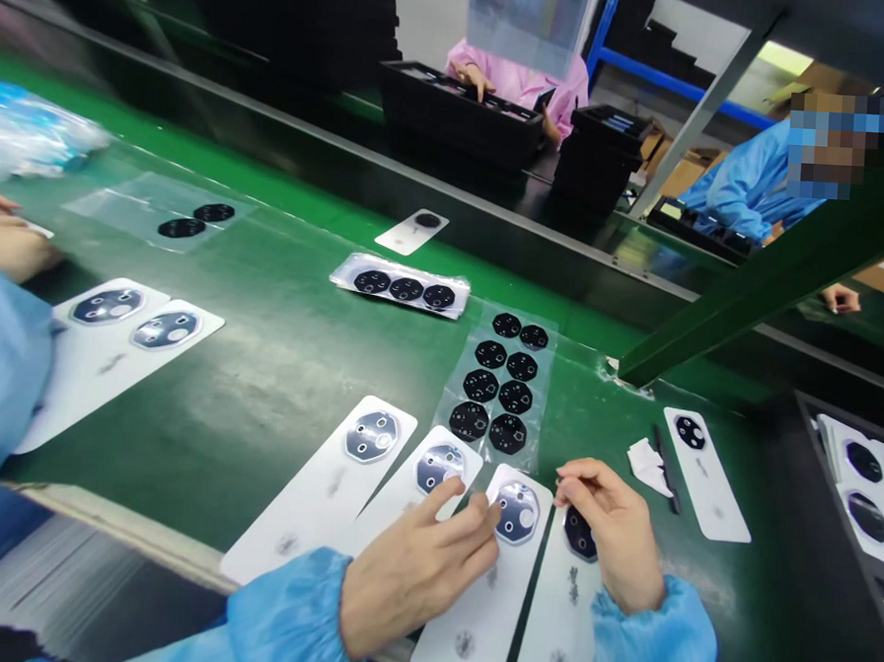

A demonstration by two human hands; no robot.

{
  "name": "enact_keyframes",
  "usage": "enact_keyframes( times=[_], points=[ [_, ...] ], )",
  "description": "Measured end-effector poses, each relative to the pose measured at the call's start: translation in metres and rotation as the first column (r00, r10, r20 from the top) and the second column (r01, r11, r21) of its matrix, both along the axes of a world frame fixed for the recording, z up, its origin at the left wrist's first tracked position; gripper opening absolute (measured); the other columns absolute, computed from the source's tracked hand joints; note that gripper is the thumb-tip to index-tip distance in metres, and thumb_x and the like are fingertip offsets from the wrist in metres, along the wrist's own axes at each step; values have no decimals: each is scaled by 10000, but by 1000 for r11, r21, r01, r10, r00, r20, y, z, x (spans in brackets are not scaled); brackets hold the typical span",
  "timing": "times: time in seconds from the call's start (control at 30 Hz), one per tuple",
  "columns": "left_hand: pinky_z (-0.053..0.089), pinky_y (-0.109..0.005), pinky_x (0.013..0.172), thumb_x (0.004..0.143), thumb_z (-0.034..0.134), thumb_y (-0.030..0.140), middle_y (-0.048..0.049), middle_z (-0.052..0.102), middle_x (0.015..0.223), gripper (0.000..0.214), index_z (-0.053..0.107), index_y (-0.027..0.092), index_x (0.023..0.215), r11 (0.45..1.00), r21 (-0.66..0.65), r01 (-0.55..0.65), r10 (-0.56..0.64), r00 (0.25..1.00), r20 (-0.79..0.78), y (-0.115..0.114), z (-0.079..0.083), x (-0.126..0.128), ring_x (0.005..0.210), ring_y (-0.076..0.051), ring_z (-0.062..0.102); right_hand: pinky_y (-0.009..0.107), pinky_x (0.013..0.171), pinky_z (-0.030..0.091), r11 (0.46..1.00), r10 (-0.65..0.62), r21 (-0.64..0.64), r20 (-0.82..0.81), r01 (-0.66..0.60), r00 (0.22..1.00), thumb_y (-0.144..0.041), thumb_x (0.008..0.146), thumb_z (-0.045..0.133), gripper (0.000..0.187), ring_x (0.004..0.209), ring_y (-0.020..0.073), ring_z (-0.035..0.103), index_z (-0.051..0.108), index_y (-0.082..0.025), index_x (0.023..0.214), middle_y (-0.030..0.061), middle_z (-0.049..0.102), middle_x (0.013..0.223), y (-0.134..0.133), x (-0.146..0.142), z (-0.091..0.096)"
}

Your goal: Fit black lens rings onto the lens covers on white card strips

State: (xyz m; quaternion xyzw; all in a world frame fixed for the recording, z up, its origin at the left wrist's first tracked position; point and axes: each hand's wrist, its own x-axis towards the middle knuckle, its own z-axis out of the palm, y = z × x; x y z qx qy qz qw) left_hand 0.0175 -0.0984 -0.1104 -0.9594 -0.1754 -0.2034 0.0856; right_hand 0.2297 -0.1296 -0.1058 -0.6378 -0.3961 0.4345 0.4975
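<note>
Down on the belt (pixel 262 381), a first cover (pixel 322 483) lay alone at left. The left hand (pixel 419 567) was open, fingers flat on the third cover (pixel 487 610) beside its ring (pixel 517 513). Behind sat a sheet (pixel 502 384) of black discs. The right hand (pixel 609 537) curled over the lens (pixel 579 536) on the fourth cover (pixel 556 624). Gripping or just pressing was hard to tell.

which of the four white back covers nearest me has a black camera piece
The rightmost white back cover, under the right hand; the other three show shiny silver ones.
</note>
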Motion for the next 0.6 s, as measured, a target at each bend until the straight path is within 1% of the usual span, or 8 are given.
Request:
enact_keyframes(
  times=[0.07,0.13,0.23,0.3,0.37,0.43,0.47,0.6],
  points=[
    [332,-390,939,913,387,86,-85,633,1046,210,582,138,855,1000,15,15,-15,999,-30,0,1,1,1012,-181,492,275,663,488,999,50,-13,35,-50,998,-373,743,673,201,677,147,589,671,-185,814,19,618,748,-1,-1,3],
    [346,-379,934,911,366,74,-90,638,1009,236,586,134,853,999,17,28,-27,999,-33,0,1,1,1000,-178,498,277,683,502,996,93,1,81,-94,992,-356,780,633,180,717,152,600,667,-187,831,34,617,823,-2,-4,6],
    [349,-367,941,904,365,64,-91,639,988,242,586,134,832,999,14,34,-34,999,-25,0,0,2,979,-173,503,263,688,509,987,145,38,207,-156,968,-303,816,584,133,745,153,602,638,-194,869,32,612,831,-3,-11,8],
    [345,-367,944,904,364,65,-90,638,998,244,582,135,819,999,15,31,-31,1000,-5,1,-2,3,967,-172,505,254,687,505,977,189,38,295,-209,936,-258,827,564,98,743,148,598,610,-194,885,24,613,811,-3,-17,7],
    [341,-369,946,906,339,52,-84,639,995,276,579,137,801,1000,13,24,-25,999,26,1,-3,3,958,-169,506,247,677,493,958,250,41,374,-285,893,-214,853,523,75,749,143,589,594,-192,845,25,604,825,-2,-22,6],
    [334,-370,952,910,310,39,-78,641,982,311,581,135,791,1000,10,23,-24,999,45,1,-4,3,951,-164,505,253,686,480,933,286,63,467,-355,837,-158,872,479,139,786,143,574,594,-187,799,38,573,884,-2,-26,4],
    [328,-371,959,913,302,37,-75,642,980,321,584,133,794,1000,7,23,-24,999,47,1,-4,3,950,-161,503,264,697,474,926,278,78,522,-370,806,-130,871,472,158,803,146,561,599,-186,796,44,550,910,-2,-27,3],
    [305,-378,983,921,297,43,-71,645,988,323,596,121,825,1000,-1,20,-20,999,41,1,-6,3,955,-156,504,315,710,458,921,165,131,724,-368,670,-62,848,479,195,826,172,490,617,-190,801,54,475,913,-4,-33,0]
  ],
)
